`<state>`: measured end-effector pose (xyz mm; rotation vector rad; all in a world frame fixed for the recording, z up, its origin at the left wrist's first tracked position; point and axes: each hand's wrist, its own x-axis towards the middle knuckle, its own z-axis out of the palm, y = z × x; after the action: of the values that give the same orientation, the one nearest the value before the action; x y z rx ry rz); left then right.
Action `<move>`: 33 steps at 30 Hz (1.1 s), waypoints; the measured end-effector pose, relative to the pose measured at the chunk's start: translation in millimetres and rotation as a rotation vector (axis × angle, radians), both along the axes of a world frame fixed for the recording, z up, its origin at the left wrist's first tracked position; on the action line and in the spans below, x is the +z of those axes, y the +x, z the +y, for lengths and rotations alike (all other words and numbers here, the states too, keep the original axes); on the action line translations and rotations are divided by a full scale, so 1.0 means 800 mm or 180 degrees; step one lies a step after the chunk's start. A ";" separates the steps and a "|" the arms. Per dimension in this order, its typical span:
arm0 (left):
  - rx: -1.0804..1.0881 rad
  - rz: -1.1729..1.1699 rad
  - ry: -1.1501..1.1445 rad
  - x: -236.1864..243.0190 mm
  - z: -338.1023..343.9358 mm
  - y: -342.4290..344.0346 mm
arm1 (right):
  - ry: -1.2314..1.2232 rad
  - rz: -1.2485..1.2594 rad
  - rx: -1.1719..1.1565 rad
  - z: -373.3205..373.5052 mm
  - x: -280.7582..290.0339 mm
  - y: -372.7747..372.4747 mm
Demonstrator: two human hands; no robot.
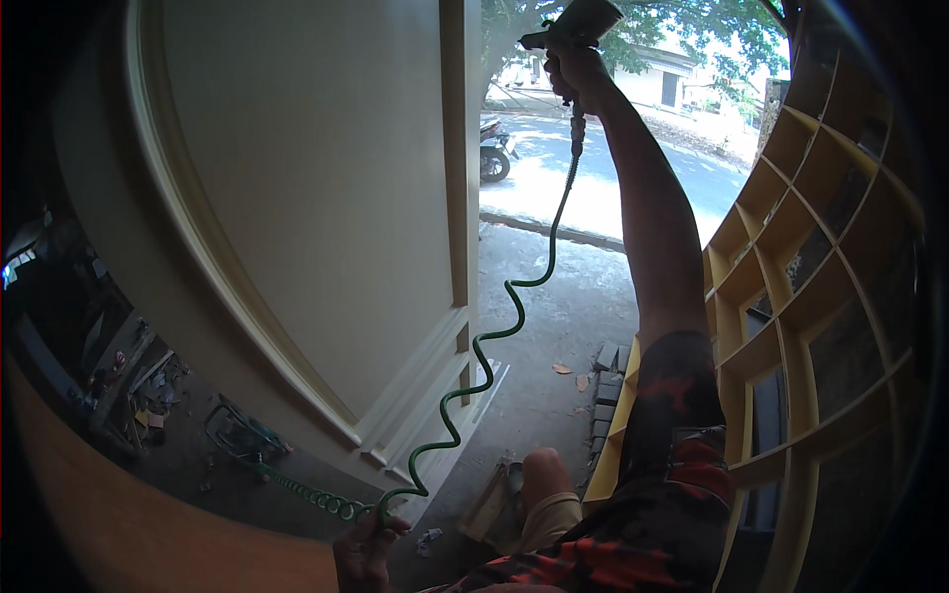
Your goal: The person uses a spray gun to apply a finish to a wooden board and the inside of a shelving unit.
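Observation:
At the top centre, my right hand (578, 69) grips a spray gun (585, 25) with a dark cup, raised at arm's length beside the edge of a tall cream panel (297, 178). A green coiled hose (514, 306) hangs from the gun's handle down to my left hand (371, 549), which is closed on it at the bottom, just below the panel's lower rail. The panel has raised mouldings and fills most of the left half. I cannot see whether spray is leaving the nozzle.
A yellow grid shelf unit (781, 247) stands close on my right. Beyond are a kerb (554, 234), a sunlit road and a parked motorbike (496, 153). Blocks (605, 395) lie on the floor ahead. At lower left are a machine (242, 435) and clutter (148, 405).

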<state>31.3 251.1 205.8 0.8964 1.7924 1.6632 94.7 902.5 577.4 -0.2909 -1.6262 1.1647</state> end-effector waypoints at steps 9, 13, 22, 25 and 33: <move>-0.0031 -0.0022 -0.0097 -0.002 -0.007 0.001 | 0.0022 -0.0092 0.0522 -0.027 -0.077 0.028; -0.0251 0.0134 -0.0293 -0.002 -0.008 -0.001 | -0.0074 -0.0377 -0.0102 -0.015 -0.103 0.019; -0.0215 -0.0007 -0.0223 -0.027 -0.007 -0.007 | -0.0270 -0.0311 -0.0351 -0.014 -0.147 0.008; -0.0213 -0.0019 -0.0136 -0.026 -0.009 -0.009 | -0.0428 -0.0065 0.0280 -0.041 -0.158 0.014; 0.0080 0.0036 -0.0155 -0.056 -0.039 -0.024 | -0.0373 -0.0191 0.0774 -0.216 -0.171 0.006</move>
<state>12.4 220.3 160.9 0.8671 1.8509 1.6255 99.7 729.4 440.8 -0.2082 -1.6822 1.4509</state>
